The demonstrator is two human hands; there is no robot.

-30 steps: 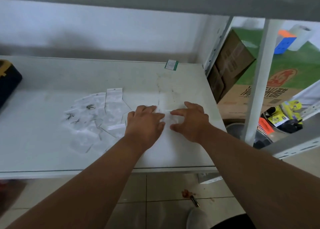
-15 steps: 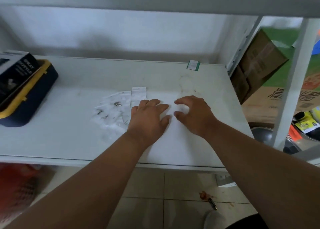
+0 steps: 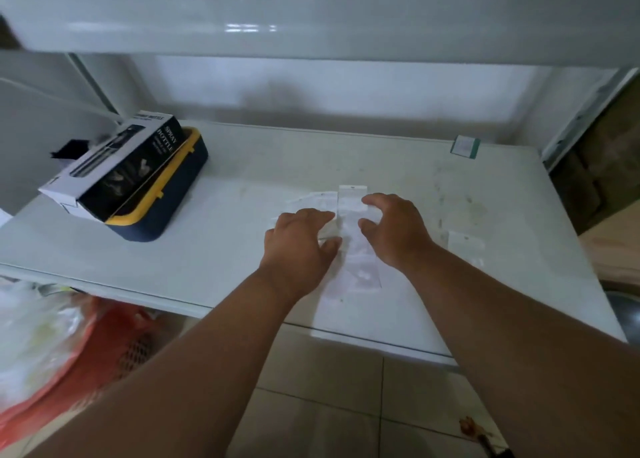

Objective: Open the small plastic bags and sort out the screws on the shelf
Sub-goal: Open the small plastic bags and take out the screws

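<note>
Left hand (image 3: 298, 246), right hand (image 3: 398, 232) over plastic bags (image 3: 356, 249) on shelf (image 3: 242, 166).

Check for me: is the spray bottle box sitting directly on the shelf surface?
No, the spray bottle box rests on top of the navy and yellow case, which itself stands on the shelf.

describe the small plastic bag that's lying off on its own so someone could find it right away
Start at the white shelf, where both hands hover over a pile of clear bags. Look right, past the right hand, toward the shelf's right edge. The lone bag lies flat there, apart from the pile, touching nothing.
</note>
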